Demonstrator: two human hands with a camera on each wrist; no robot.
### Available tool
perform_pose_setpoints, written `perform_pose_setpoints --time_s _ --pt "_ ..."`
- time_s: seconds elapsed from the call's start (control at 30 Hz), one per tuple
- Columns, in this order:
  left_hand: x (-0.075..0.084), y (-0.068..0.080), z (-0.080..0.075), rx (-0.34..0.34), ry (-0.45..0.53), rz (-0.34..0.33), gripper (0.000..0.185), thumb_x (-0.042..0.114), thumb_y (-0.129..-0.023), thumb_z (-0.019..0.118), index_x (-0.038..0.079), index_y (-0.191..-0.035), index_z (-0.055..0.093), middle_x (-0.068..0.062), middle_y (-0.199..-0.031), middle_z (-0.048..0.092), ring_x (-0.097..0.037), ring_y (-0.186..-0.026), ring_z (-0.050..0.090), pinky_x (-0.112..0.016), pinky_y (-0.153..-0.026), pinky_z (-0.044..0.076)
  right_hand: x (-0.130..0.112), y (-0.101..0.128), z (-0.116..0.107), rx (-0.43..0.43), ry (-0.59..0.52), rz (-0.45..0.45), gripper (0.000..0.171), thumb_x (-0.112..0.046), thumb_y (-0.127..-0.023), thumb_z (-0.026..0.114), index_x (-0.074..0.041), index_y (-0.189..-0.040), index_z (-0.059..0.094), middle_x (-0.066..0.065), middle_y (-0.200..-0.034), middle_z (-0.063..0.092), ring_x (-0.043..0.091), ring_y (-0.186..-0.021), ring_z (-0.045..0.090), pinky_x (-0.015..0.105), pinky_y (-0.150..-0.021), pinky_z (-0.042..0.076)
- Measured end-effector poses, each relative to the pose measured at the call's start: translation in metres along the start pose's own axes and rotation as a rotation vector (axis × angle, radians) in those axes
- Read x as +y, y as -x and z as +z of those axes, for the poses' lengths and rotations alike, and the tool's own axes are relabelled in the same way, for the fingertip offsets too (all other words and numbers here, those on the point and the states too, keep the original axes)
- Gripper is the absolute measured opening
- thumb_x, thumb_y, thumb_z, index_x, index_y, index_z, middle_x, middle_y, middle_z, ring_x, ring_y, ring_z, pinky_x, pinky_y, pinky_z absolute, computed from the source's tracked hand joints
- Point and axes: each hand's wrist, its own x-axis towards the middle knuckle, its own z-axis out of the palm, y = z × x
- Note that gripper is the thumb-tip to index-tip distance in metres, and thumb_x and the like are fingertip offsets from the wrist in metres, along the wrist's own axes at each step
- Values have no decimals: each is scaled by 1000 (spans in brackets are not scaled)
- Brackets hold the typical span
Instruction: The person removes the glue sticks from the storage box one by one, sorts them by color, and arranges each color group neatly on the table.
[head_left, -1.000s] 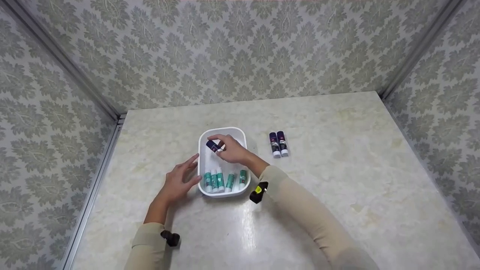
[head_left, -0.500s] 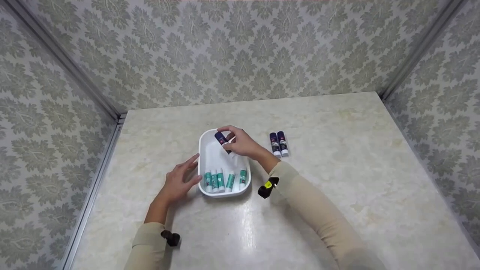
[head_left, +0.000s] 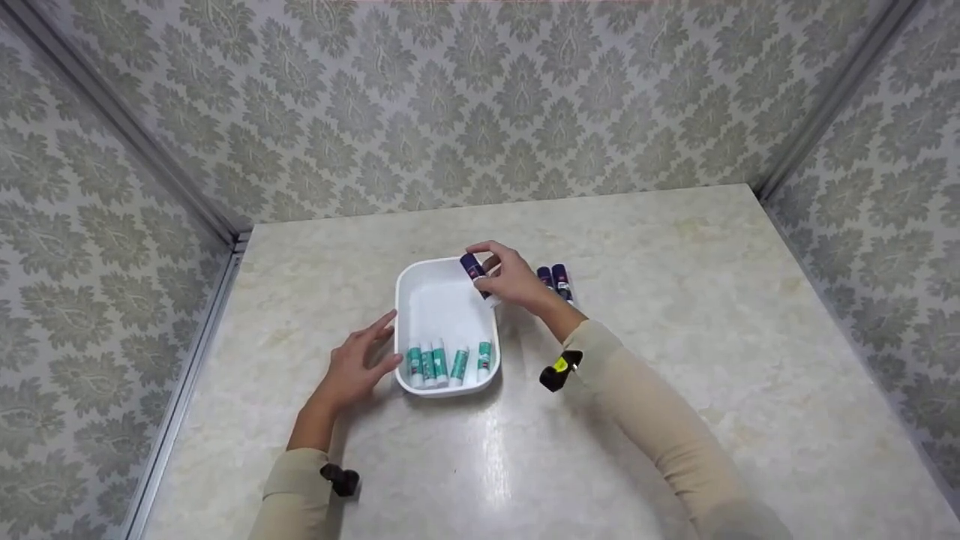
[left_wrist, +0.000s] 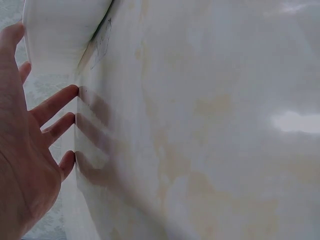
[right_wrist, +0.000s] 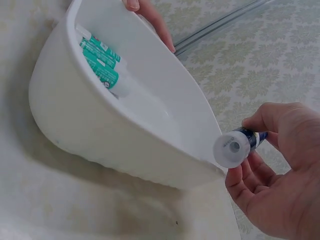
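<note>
A dark blue glue stick (head_left: 472,266) with a white base is pinched between the thumb and fingers of my right hand (head_left: 514,279), over the right rim of a white plastic basin (head_left: 442,307). The right wrist view shows the stick's white end (right_wrist: 233,150) facing the camera. My left hand (head_left: 361,367) rests its thumb and fingertips against the basin's left side, fingers spread. Several green glue sticks (head_left: 439,363) lie along the near end inside the basin. Two more dark blue glue sticks (head_left: 560,279) lie side by side on the table, partly hidden by my right hand.
The basin stands on a pale marbled table (head_left: 675,300). Patterned wallpaper panels (head_left: 480,105) with metal frame posts enclose the table at the back and both sides.
My right hand has lifted the dark blue glue stick from inside the basin and moved it right, to the basin's right rim. My left hand has stayed in place.
</note>
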Motion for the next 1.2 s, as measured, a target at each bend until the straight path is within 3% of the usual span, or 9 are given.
perform_pose_setpoints --time_s 0.3,0.7,0.97,1.2 --pt "-2 1 0 -3 16 4 84 61 -106 69 40 -178 32 -9 -175 55 -38 -167 39 -72 -131 20 12 3 -26 69 0 -10 66 -5 -98 71 -14 -162 58 12 -119 65 16 -92 64 24 -75 54" --pt "-3 0 0 -2 14 10 83 62 -107 67 39 -178 32 -9 -174 57 -38 -167 39 -72 -130 21 28 7 -61 120 18 85 67 -7 -100 71 -17 -164 55 15 -128 65 22 -103 65 29 -80 56" --pt "-2 -1 0 -10 17 -3 84 64 -106 68 41 -178 32 -9 -174 57 -38 -167 39 -70 -131 20 48 11 -84 144 -4 107 65 -4 -103 69 -14 -165 54 14 -127 60 19 -95 62 28 -79 54" --pt "-2 0 0 -8 16 -2 83 61 -106 69 41 -178 32 -9 -174 56 -38 -167 38 -70 -131 20 58 16 -100 176 39 126 66 -4 -102 68 -13 -165 53 14 -125 60 20 -99 62 25 -79 52"
